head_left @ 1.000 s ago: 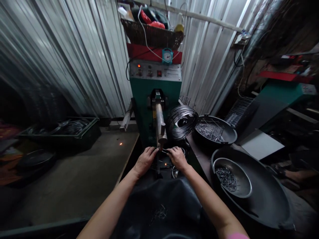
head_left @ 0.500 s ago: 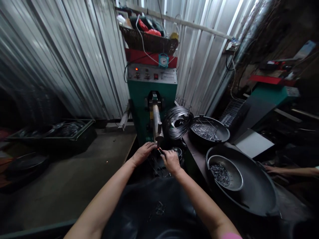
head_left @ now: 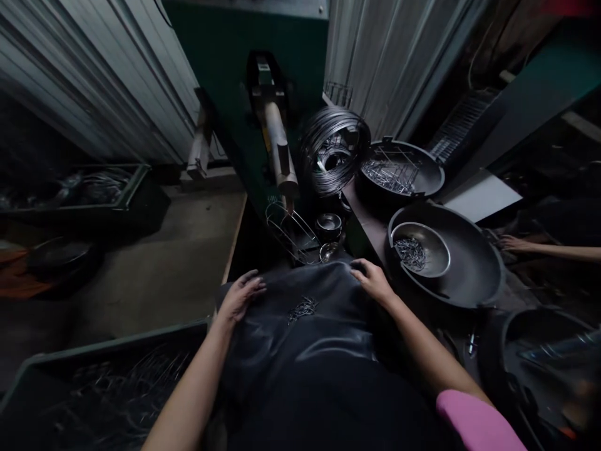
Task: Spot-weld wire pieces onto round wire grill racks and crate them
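Note:
My left hand [head_left: 243, 295] is over the left edge of a black apron [head_left: 282, 357] on my lap, its fingers slightly bent and apart, with nothing seen in them. On the right, my right hand [head_left: 374, 280] has thumb and fingers closed at the apron's far right edge. A small heap of short metal pieces [head_left: 303, 308] lies on the apron between the hands. Beyond it, a bent wire frame [head_left: 293, 232] sits under the tip of the thick metal arm [head_left: 279, 141] of a green machine [head_left: 211, 44].
A wire coil [head_left: 334, 147], small metal bowls [head_left: 328, 222] and a pan of wire parts [head_left: 399, 169] stand ahead right. A large pan [head_left: 474, 263] holds a bowl [head_left: 439, 247] of short pieces. Another person's hand [head_left: 514, 243] is at far right. A green-rimmed bin [head_left: 117, 341] stands left.
Both hands have come back from the machine's tip and spread apart to the apron's edges. The view has tilted downward. The wire frame now shows beneath the tip; the spark is gone.

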The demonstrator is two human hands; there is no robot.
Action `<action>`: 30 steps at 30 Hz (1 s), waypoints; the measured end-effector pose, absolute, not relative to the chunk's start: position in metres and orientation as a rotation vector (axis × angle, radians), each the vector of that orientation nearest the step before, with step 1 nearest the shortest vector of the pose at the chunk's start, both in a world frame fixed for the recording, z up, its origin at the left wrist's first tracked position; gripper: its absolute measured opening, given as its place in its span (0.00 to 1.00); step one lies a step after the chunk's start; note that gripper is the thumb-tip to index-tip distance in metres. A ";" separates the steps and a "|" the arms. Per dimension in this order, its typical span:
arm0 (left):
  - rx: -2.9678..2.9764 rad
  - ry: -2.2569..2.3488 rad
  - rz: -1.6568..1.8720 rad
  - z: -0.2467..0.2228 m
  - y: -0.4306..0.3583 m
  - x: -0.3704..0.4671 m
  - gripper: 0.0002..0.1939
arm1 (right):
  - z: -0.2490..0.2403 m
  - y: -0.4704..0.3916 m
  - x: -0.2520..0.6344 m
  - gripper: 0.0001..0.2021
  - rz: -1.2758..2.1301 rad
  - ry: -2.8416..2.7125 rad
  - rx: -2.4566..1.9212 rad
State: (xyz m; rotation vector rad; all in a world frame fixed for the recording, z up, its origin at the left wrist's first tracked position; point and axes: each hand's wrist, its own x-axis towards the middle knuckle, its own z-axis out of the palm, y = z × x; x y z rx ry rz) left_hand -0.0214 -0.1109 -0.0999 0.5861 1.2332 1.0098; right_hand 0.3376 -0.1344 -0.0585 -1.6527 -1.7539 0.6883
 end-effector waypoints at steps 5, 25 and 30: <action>0.328 1.190 1.026 -0.101 -0.085 0.023 0.15 | -0.056 -0.100 0.293 0.13 0.619 -1.747 -1.460; -0.177 0.753 1.113 -0.158 -0.048 0.115 0.28 | -0.029 -0.054 0.231 0.05 0.734 -1.822 -1.330; -0.217 0.703 1.216 -0.134 -0.077 0.081 0.23 | -0.005 -0.078 0.196 0.05 0.928 -1.907 -1.167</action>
